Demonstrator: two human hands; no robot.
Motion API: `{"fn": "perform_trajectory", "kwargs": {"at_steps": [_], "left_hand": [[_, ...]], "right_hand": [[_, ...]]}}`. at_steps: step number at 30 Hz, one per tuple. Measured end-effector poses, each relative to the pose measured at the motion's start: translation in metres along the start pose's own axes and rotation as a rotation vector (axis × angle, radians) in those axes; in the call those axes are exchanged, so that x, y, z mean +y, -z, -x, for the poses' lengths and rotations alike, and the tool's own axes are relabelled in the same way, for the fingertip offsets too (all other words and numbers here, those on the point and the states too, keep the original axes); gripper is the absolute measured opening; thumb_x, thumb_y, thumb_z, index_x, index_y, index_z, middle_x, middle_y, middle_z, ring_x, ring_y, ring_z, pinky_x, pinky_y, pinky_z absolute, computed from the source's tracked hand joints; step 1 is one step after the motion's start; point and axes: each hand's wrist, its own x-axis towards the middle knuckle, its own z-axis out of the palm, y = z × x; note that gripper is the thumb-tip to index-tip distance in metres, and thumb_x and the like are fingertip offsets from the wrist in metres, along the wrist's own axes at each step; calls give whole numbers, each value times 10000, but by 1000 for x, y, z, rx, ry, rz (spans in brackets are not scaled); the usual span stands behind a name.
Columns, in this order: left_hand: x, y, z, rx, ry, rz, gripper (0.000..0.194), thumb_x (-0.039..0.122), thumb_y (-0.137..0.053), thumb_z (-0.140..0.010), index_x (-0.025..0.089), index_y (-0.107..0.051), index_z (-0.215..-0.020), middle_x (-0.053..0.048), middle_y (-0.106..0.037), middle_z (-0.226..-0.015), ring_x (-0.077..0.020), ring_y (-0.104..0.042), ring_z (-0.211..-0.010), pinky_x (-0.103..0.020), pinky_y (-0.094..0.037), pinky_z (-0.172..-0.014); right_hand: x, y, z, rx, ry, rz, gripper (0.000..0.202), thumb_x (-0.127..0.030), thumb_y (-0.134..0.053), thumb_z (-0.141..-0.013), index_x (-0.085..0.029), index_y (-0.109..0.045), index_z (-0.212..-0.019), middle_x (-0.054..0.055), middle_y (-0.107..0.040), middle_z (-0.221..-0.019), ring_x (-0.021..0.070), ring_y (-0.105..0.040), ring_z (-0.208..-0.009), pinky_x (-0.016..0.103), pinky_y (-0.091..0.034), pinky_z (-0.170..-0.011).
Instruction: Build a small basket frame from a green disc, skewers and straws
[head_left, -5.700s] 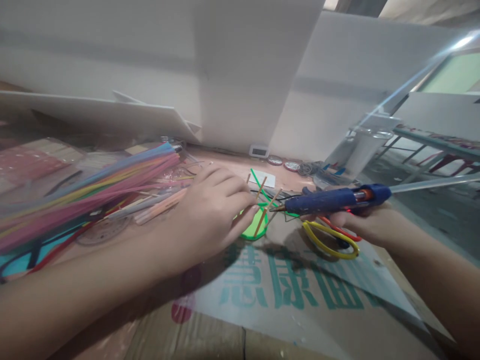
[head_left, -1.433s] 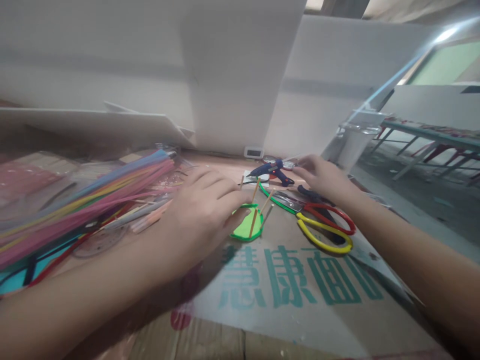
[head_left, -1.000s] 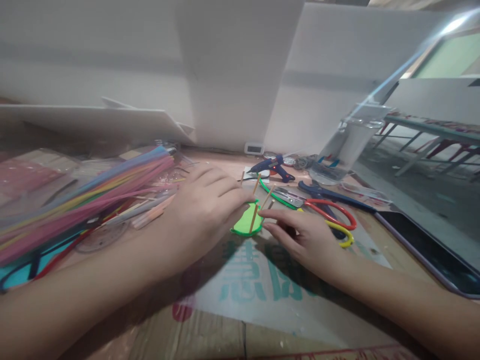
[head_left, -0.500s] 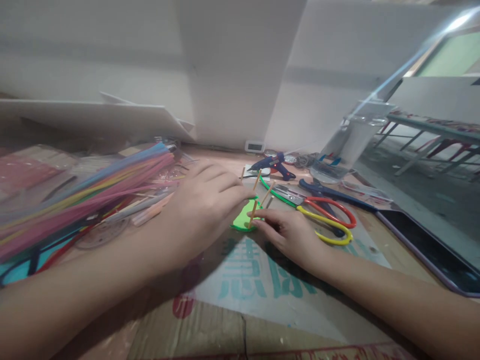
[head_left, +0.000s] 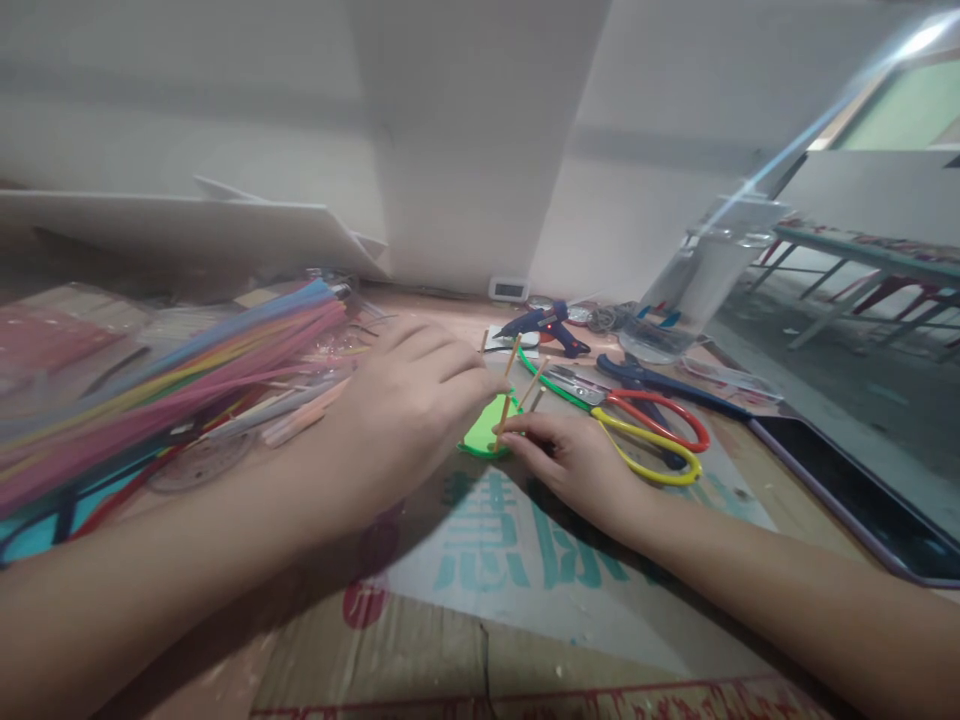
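Note:
A small bright green piece (head_left: 486, 428) with a darker green rim lies on the sheet between my hands. Several thin wooden sticks (head_left: 533, 383) stand up around it, some tilted. My right hand (head_left: 581, 462) pinches one short stick (head_left: 504, 412) between thumb and forefinger at the green piece's right side. Arched over the left side of the piece is my left hand (head_left: 424, 410), fingers bent together and pointing right. Its thumb and whatever its fingertips hold are hidden behind the hand. A green strip (head_left: 551, 385) curves away behind the sticks.
Scissors (head_left: 652, 440) with red and yellow handles lie right of my right hand, near dark blue pliers (head_left: 675, 388) and a phone (head_left: 855, 490). Behind stand a blue glue gun (head_left: 544, 322) and a clear plastic container (head_left: 667, 300). Colourful pipe cleaners (head_left: 180, 390) pile up at left.
The view has shifted very slightly. My left fingers have edged a little off the green piece, showing more of it; my right hand keeps its pinch on the stick.

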Motion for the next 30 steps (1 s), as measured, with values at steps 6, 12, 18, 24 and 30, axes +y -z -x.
{"fn": "perform_trajectory", "kwargs": {"at_steps": [6, 12, 18, 24, 30], "left_hand": [[2, 1, -1, -19, 0, -26, 158, 233, -530, -981, 202, -676, -1031, -52, -705, -960, -232, -587, -915, -413, -420, -901], [2, 2, 0, -21, -10, -19, 189, 174, -497, -978, 190, -677, -1036, -51, -690, -968, -234, -580, -954, -416, -405, -942], [1, 0, 1, -4, -9, 1, 196, 173, -485, -978, 193, -668, -1045, -51, -700, -974, -236, -597, -943, -425, -410, -949], [0, -2, 1, 4, -16, 7, 175, 175, -499, -972, 187, -661, -1035, -55, -707, -971, -236, -609, -942, -428, -408, -955], [0, -2, 0, 13, -13, 22, 206, 167, -493, -967, 210, -654, -1089, -44, -702, -967, -226, -612, -946, -417, -408, -948]], "right_hand": [[0, 1, 1, -1, 13, 14, 210, -329, -574, -951, -255, -763, -1002, 19, -803, -942, 192, -725, -768, 307, -522, -692], [0, 0, 1, 6, 23, 7, 202, -311, -577, -953, -250, -764, -997, 16, -801, -921, 182, -717, -761, 291, -512, -691], [1, -1, 2, 13, 17, 6, 193, -301, -590, -949, -240, -767, -996, 16, -800, -926, 178, -716, -774, 284, -507, -705], [1, -1, 1, 9, 5, 4, 196, -311, -588, -955, -245, -768, -994, 14, -801, -937, 171, -714, -769, 279, -501, -706], [1, -1, 1, 4, 7, 14, 192, -313, -593, -953, -247, -767, -1000, 13, -798, -928, 171, -711, -773, 278, -495, -712]]}}
